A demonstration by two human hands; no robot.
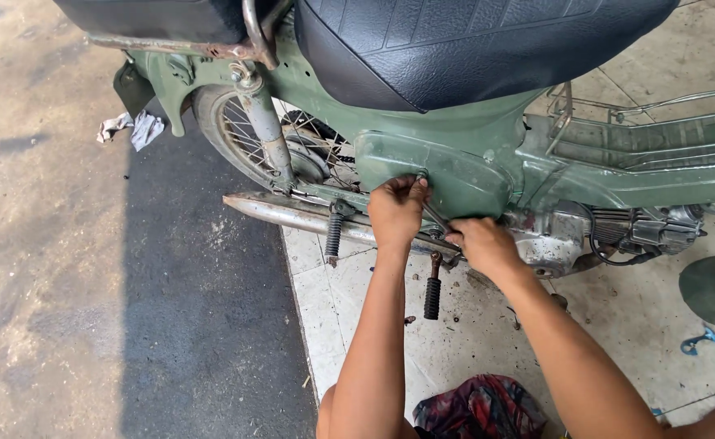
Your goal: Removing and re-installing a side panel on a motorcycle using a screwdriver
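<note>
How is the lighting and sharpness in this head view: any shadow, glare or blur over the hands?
Head view: even daylight, sharp throughout; both hands, left and right, clearly lit at the green side cover; a broad dark band crosses the floor; faint sheen on the exhaust pipe.

Both bare forearms reaching up and away from the lower edge of the view, converging toward the middle. Left hand [396,209] higher, back of hand facing the camera, wrist straight, fingers [410,185] curled tight and bunched at the tips. Right hand [481,244] just beside and slightly lower, knuckles up, fingers closed in a grip, forearm angled in from lower right.
</note>
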